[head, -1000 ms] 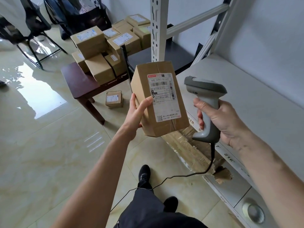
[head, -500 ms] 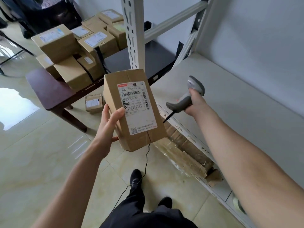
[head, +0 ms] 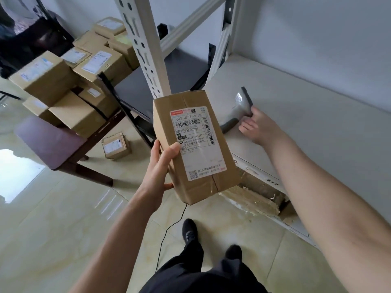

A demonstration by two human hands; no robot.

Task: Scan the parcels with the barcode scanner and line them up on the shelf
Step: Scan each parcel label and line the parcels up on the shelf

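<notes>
One scanner (head: 240, 112) now on shelf (head: 306, 132).

My left hand (head: 160, 166) holds the parcel (head: 194, 144) left of the shelf (head: 317, 127), where the barcode scanner (head: 239, 111) lies under my right hand (head: 257, 125).

You have one parcel (head: 195, 144) held up in one hand (head: 157, 166), and your other hand (head: 257, 127) is at the one scanner (head: 239, 111) on the shelf (head: 317, 134). That makes two hands. On the counter (head: 48, 140) there are about nine boxes (head: 45, 78), though the far ones overlap and blur, so the count is rough. One small box (head: 116, 145) sits on the floor (head: 63, 229). Two shoes (head: 189, 230) show below.
</notes>
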